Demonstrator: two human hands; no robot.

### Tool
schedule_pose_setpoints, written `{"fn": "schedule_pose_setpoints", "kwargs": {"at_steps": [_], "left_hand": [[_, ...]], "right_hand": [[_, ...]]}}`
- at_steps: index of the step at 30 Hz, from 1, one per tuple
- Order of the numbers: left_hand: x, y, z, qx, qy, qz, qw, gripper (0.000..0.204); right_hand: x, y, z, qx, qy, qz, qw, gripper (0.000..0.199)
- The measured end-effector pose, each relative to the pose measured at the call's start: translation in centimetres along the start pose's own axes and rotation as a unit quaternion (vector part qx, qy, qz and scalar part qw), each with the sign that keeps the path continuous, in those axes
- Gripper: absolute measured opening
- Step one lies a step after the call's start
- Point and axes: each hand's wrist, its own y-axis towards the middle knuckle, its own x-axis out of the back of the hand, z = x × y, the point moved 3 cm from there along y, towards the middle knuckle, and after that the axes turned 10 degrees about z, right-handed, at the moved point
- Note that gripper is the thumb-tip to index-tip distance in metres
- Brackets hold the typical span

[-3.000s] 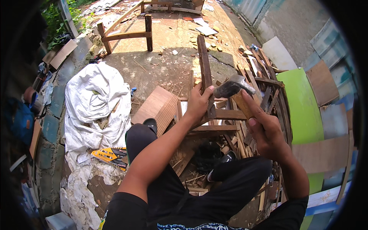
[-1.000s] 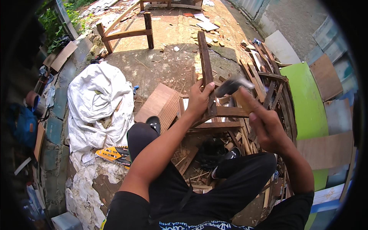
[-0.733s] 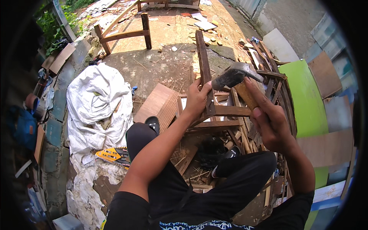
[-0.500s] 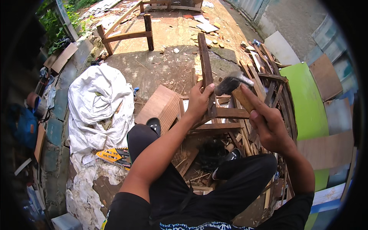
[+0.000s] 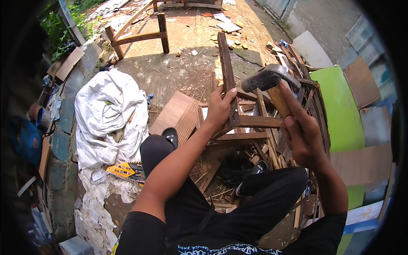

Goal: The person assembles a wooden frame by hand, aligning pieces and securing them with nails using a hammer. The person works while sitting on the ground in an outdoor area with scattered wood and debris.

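Note:
My right hand grips a claw hammer by its wooden handle, forefinger stretched up along it toward the dark metal head. The hammer is raised to the right of a dark wooden post, apart from it. Around that post, low down, my left hand is closed, with the thumb on its near side. A crosspiece meets the post at its lower end and runs right, partly behind my right hand. Small pale spots, perhaps nail heads, show on the post near the joint.
A white cloth sack lies left, with a yellow-and-black box below it. Wooden boards and scrap sticks surround my feet. Another wooden frame stands farther off. Along the right side lean a green panel and plywood sheets.
The hammer and my right hand have moved slightly right, away from the post, and the blurred head is now sharp. My left hand still holds the post.

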Motion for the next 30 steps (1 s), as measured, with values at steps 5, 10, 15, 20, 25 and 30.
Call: {"fn": "schedule_pose_setpoints", "kwargs": {"at_steps": [5,10,15,20,25,30], "left_hand": [[-0.7,0.2,-0.3,-0.039,0.024,-0.022,0.999,0.024],[0.0,-0.1,-0.2,0.010,0.014,-0.009,1.000,0.023],[0.0,0.1,0.6,-0.025,0.034,-0.011,0.999,0.023],[-0.3,-0.2,0.0,0.013,0.007,-0.002,1.000,0.023],[-0.5,0.4,-0.3,-0.038,0.045,-0.027,0.998,0.021],[-0.2,-0.1,-0.3,0.008,0.020,-0.008,1.000,0.022]], "right_hand": [[-0.9,0.6,-1.7,-0.006,-0.003,0.021,1.000,0.057],[1.1,0.5,1.1,0.015,0.083,-0.111,0.990,0.058],[-0.8,-0.1,-1.7,0.009,-0.095,0.086,0.992,0.060],[0.4,-0.1,0.0,-0.019,0.016,-0.008,1.000,0.060],[-1.3,0.1,-2.3,0.016,-0.026,0.051,0.998,0.057],[1.0,0.1,-0.8,-0.014,0.085,-0.104,0.991,0.054]]}}
